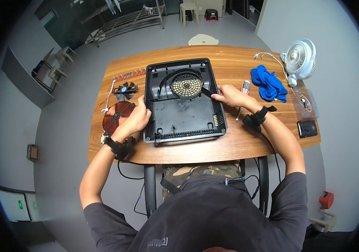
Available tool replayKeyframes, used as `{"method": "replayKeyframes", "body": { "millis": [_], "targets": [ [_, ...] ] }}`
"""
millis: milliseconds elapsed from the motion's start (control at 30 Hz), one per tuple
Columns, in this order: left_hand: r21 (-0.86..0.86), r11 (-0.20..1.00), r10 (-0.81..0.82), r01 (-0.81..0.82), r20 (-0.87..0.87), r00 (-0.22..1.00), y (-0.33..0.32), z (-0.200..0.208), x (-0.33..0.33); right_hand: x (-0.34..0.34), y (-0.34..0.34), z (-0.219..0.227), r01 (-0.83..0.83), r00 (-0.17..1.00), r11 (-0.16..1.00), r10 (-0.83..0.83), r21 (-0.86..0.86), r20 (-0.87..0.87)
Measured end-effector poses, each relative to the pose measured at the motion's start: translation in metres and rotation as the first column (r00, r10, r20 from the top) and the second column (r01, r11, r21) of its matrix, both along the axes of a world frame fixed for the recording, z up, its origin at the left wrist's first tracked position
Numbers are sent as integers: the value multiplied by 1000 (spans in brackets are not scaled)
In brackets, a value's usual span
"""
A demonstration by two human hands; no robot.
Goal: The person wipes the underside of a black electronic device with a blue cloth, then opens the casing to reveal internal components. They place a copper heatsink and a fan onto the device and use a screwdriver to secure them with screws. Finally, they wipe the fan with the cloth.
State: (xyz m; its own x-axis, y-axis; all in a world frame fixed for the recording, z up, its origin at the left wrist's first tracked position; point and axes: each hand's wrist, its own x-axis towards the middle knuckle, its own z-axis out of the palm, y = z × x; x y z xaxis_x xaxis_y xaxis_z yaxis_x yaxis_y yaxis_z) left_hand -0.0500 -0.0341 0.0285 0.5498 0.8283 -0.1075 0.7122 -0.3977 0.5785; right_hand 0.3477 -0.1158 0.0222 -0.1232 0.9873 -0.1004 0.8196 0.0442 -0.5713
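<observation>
A black plastic appliance housing (179,111), its hollow inner side up, lies on the wooden table before me. Its round grille (186,85) sits in the far half, with vent slots along the near edge. My left hand (138,117) is closed on the housing's left edge. At the right edge, my right hand (228,95) pinches a flat black tool (207,92), whose end reaches the rim of the grille; its exact kind is unclear. Next to my left hand lies a round copper coil (118,117). Beyond it are a black fan blade unit (124,90) and an orange circuit strip (130,75).
To the right lie a screwdriver (245,87), a blue cloth (269,83) and a black square object (307,129). A white desk fan (300,59) stands by a clear plastic tray (311,110) at the right edge. A cream stool (203,40) stands past the table's far edge.
</observation>
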Motion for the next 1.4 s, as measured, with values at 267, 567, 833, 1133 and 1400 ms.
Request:
{"method": "replayKeyframes", "body": {
  "millis": [267, 567, 833, 1133, 1400],
  "targets": [
    [47, 999, -14, 13, 18, 1000, 0, -8, -2, 0, -2, 3, -22, 1000, 1000, 22, 17, -17],
    [112, 993, -29, 25, 36, 999, 3, -17, -3, -9, -9, 13, 8, 1000, 1000, -8, -14, -18],
    [107, 992, -56, 64, -78, 995, -4, -11, 1, -12, -11, 13, -23, 998, 998, 26, -54, 52],
    [201, 968, -113, 148, -174, 978, 0, -25, -4, -8, -4, 5, -81, 990, 994, 89, -77, 107],
    [79, 990, -99, 116, -190, 977, -6, -10, 3, -2, -4, -1, -85, 982, 994, 95, -66, 163]
  ]
}}
